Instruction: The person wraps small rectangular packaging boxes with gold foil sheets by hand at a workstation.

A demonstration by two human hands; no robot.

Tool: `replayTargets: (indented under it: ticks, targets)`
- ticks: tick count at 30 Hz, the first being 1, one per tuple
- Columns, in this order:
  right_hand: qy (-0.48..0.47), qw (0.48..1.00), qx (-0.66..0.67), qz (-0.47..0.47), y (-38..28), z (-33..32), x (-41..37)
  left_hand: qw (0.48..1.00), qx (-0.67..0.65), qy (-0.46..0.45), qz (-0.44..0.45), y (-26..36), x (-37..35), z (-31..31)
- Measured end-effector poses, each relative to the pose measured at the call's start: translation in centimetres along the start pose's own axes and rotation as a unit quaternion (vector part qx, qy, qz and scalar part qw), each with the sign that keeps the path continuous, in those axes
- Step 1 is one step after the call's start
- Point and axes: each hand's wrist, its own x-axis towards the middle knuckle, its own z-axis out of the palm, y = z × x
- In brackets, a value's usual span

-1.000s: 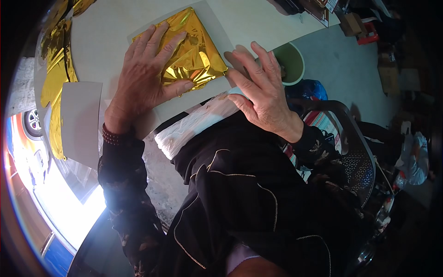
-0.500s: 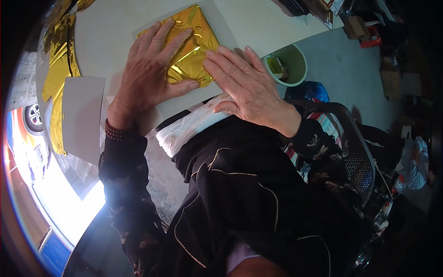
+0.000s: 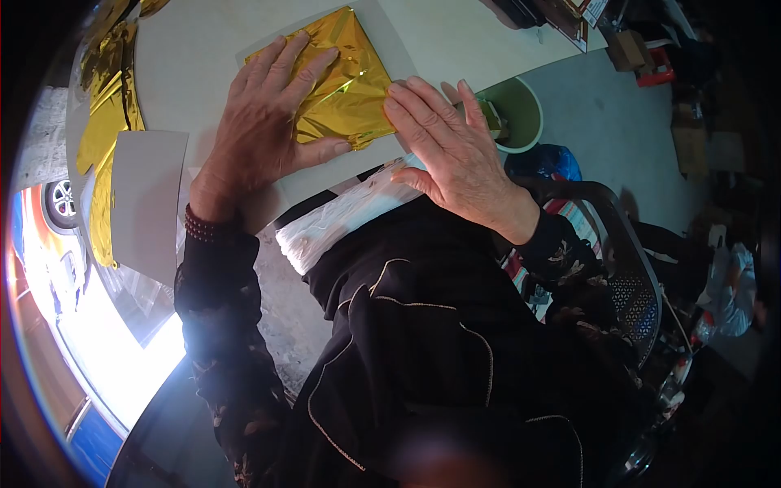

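Observation:
A square piece covered in shiny gold foil (image 3: 354, 85) lies on the pale table in front of me. My left hand (image 3: 259, 122) rests on its left side, fingers spread and thumb stretched along the near edge. At the right edge of the foil, the fingertips of my right hand (image 3: 457, 154) touch it; those fingers are straight and the thumb stands apart. Beneath the foil piece a greyish sheet shows at its borders. What the foil covers is hidden. A bundle of white, crinkled plastic (image 3: 342, 215) lies at the table's near edge, by my lap.
Left of my left hand stand a grey card (image 3: 146, 199) and loose gold foil sheets (image 3: 102, 175). A green bin (image 3: 529, 118) is beside the table on the right, near a blue bag (image 3: 549, 161) and a dark chair (image 3: 630, 285). Boxes (image 3: 628, 50) sit farther right.
My right hand has moved right, from over the foil to its edge. The foil's lower right part now looks flatter and reaches farther out. My left hand has stayed in place.

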Motion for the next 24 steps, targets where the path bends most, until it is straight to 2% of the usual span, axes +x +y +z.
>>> replayTargets:
  ticks: [3,6,9,15,24]
  targets:
    - [0.063,0.995,0.076,0.011,-0.3,0.2,-0.6,1.0,0.009,-0.005,0.002,-0.1,0.0,0.1]
    - [0.096,0.991,0.088,-0.031,-1.0,0.6,-1.7,0.999,-0.001,-0.033,0.005,-0.5,-0.1,0.2]
    - [0.053,0.996,0.06,-0.026,-1.4,0.7,-1.7,0.999,0.001,-0.041,0.009,-0.7,-0.2,0.3]
    - [0.054,0.996,0.063,-0.024,-1.5,1.1,-0.9,1.0,0.015,-0.007,0.013,-0.7,-0.1,0.4]
    - [0.095,0.991,0.089,-0.033,-1.4,1.4,-1.2,1.0,0.007,-0.025,0.005,-0.6,-0.2,0.5]
